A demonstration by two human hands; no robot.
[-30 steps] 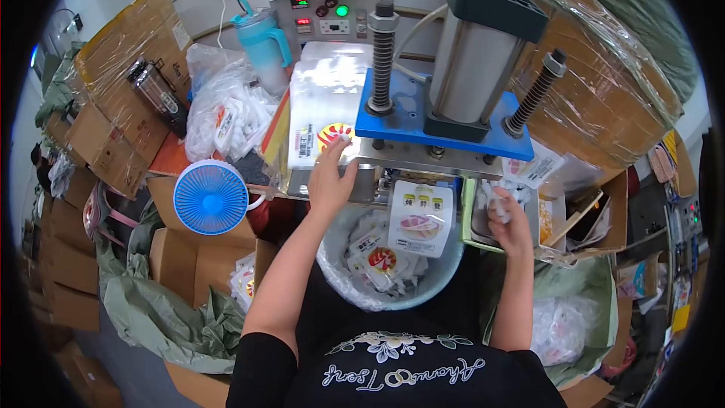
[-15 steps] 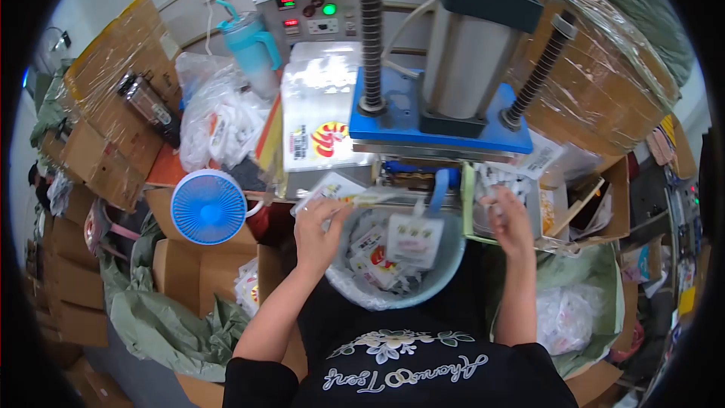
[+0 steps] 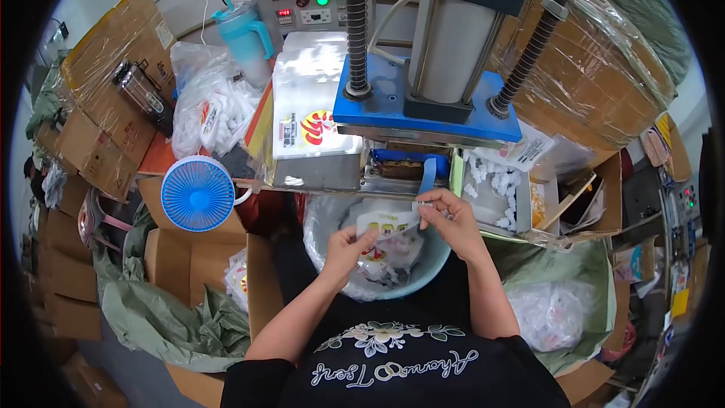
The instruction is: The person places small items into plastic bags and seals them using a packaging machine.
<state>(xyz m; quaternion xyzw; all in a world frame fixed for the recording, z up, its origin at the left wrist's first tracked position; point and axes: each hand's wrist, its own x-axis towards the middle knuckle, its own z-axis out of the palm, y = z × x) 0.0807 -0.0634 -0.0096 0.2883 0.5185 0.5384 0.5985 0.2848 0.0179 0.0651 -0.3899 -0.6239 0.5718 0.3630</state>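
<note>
A small clear printed bag (image 3: 387,222) is stretched between my two hands above a light-blue tub (image 3: 430,279). My left hand (image 3: 351,253) pinches its left end. At the bag's right end, my right hand (image 3: 451,221) has its thumb and fingers pressed together; a small white piece seems to be between them, too small to make out. Printed bags (image 3: 385,257) lie in the plastic-lined tub below. Just beyond the hands, a blue strip (image 3: 427,177) hangs at the front of the press (image 3: 423,109).
Right of the press, a tray holds white plastic pieces (image 3: 495,185). A stack of printed bags (image 3: 313,98) lies left of it. A blue fan (image 3: 198,193), a turquoise cup (image 3: 245,38) and an open cardboard box (image 3: 200,264) are at the left.
My right hand has moved left from the tray to the bag, and my left hand has moved right and down. The camera view has shifted slightly.
</note>
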